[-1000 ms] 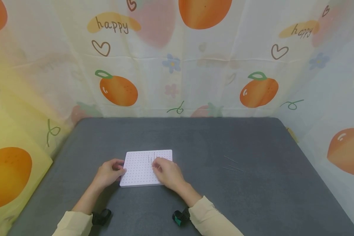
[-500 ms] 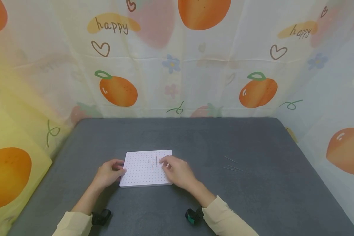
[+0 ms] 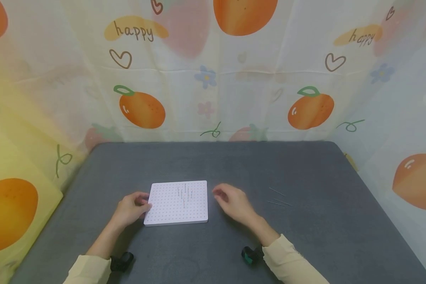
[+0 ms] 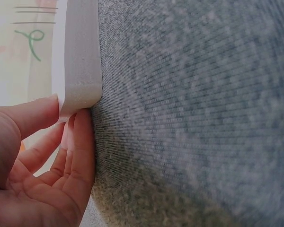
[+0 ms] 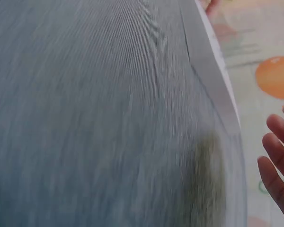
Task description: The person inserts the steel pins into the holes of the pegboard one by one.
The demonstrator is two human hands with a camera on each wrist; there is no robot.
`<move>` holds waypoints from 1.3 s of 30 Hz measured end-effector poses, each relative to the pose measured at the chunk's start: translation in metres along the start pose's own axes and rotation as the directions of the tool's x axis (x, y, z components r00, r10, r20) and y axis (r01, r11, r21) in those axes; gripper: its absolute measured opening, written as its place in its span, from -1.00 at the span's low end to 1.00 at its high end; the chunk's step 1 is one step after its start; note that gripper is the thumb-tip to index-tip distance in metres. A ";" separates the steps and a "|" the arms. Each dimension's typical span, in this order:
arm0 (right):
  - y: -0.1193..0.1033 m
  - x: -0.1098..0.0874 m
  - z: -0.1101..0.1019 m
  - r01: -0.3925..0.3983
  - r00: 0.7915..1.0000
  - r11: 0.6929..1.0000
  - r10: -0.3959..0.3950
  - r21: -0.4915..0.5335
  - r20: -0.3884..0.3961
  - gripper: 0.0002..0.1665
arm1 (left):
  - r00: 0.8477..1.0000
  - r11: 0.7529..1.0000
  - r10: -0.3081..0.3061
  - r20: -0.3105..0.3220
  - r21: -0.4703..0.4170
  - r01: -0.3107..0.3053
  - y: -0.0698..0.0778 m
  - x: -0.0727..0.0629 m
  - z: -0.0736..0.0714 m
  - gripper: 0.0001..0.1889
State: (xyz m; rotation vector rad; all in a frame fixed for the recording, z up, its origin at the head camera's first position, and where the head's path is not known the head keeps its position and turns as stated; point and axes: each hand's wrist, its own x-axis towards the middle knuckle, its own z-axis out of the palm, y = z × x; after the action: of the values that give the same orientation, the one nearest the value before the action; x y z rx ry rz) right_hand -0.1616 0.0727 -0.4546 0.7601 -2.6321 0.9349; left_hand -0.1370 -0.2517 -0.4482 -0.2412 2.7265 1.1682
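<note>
Pinches the left edge of a white perforated board [image 3: 172, 210] with the left hand [image 3: 129, 209], with thumb on the upper face and bent fingers at the side wall. Lying flat on the grey tabletop [image 3: 220, 161], extending rightward from that pinch: the same board. Set upright in its holes, to the right of the left-hand grip: six thin rods [image 3: 188, 193], five clustered toward the far edge and one closer to the near edge. Positioned just beside the board's right edge, apart from it: the right hand [image 3: 236, 203], with relaxed, slightly spread fingers [image 5: 274, 182]. Visible on the tabletop farther right of that hand: three loose rods [image 3: 277, 192]. Hung beyond both hands, behind the tabletop: a cloth [image 3: 234, 94] printed with oranges, hearts and "happy".
</note>
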 end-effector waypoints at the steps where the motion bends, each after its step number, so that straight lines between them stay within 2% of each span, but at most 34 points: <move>1: 0.003 -0.001 -0.002 -0.004 1.000 1.000 0.004 -0.004 -0.003 -0.84 | 1.000 1.000 0.002 0.001 0.001 -0.002 0.000 0.000 0.000 -0.57; 16: 0.053 -0.023 -0.038 -0.062 0.995 0.998 0.063 0.023 -0.078 -0.82 | 1.000 1.000 -0.007 0.012 0.007 0.007 0.000 0.001 -0.001 -0.55; 24: 0.074 -0.040 -0.058 -0.134 0.987 0.991 0.135 0.013 -0.091 -0.81 | 1.000 1.000 -0.012 0.005 0.008 0.012 0.000 0.001 0.000 -0.56; 32: 0.087 -0.059 -0.072 -0.213 0.975 0.977 0.211 -0.028 -0.075 -0.82 | 1.000 1.000 -0.012 0.003 0.004 0.012 -0.001 0.001 0.000 -0.56; 39: 0.091 -0.070 -0.078 -0.259 0.966 0.964 0.260 -0.052 -0.002 -0.86 | 1.000 1.000 -0.017 0.002 0.000 0.017 0.000 0.001 0.000 -0.56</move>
State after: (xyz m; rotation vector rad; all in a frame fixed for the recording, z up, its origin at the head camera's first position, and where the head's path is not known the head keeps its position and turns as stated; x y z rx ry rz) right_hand -0.1487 0.2101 -0.4693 0.4103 -2.7947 0.9236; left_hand -0.1384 -0.2520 -0.4489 -0.2627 2.7169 1.1638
